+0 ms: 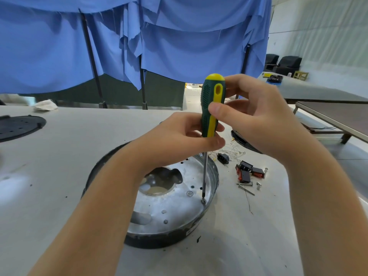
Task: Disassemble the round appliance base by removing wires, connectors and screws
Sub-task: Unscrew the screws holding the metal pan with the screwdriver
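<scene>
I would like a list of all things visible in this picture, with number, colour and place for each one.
round appliance base: one, black rim, silver inside, centre of the table
screwdriver: one, green and yellow handle, upright, tip on a screw inside the base
rocker switches: a few, black and red, on the table right of the base
loose screws: several, silver, beside the switches
power socket with wires: one, black, behind the base
black disc: one, far left of the table
table: one, light grey
cloth: blue, hanging behind
left hand: grips the lower handle
right hand: grips the upper handle
</scene>
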`<state>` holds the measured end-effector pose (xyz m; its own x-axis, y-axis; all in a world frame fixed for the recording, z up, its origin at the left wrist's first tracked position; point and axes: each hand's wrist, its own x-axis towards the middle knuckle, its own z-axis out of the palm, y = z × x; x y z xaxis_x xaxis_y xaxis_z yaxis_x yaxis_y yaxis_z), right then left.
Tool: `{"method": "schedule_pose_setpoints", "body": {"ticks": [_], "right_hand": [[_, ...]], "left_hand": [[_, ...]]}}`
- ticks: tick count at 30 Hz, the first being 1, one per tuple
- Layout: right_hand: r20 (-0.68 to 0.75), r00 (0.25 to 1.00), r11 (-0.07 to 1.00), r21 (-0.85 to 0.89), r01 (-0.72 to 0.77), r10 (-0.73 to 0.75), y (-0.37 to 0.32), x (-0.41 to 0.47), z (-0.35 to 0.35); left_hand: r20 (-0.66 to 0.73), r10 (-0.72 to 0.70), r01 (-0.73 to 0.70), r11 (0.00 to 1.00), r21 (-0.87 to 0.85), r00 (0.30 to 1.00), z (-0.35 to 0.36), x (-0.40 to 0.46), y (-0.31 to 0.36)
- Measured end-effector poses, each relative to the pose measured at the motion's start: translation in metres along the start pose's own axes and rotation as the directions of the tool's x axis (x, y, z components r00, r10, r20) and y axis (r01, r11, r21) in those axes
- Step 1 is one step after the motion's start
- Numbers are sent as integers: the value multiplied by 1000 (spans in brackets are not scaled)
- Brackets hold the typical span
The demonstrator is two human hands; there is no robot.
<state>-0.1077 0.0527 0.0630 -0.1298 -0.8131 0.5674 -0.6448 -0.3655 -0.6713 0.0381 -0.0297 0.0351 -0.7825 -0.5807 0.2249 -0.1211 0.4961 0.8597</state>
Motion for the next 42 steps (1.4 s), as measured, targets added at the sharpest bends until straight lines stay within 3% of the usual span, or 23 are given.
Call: {"method": "schedule_pose_setpoints", "body": {"ticks": [14, 21, 25, 30, 37, 42], "right_hand": [[-219, 976, 999, 44, 22, -12, -3, 1, -10], [-345, 937, 992, 122, -20, 61, 0, 1, -16], [-109, 971, 976, -3, -217, 215, 13, 2, -14], [152, 875, 872, -263, -412, 459, 43, 7, 5], [254, 673, 717, -323, -618, 695, 86, 3, 21], [310, 629, 701, -299, -647, 713, 90, 3, 25]], "left_hand": [[90, -109, 100, 990, 95, 990, -12, -3, -6], [232, -299, 182, 890, 419, 926, 1, -2, -13], [301, -359, 117, 791, 600, 883, 22, 1, -18], [289, -392, 120, 749, 652, 874, 31, 3, -20], [322, -391, 103, 758, 644, 862, 36, 4, -19], [333, -407, 86, 733, 675, 851, 36, 3, -18]]}}
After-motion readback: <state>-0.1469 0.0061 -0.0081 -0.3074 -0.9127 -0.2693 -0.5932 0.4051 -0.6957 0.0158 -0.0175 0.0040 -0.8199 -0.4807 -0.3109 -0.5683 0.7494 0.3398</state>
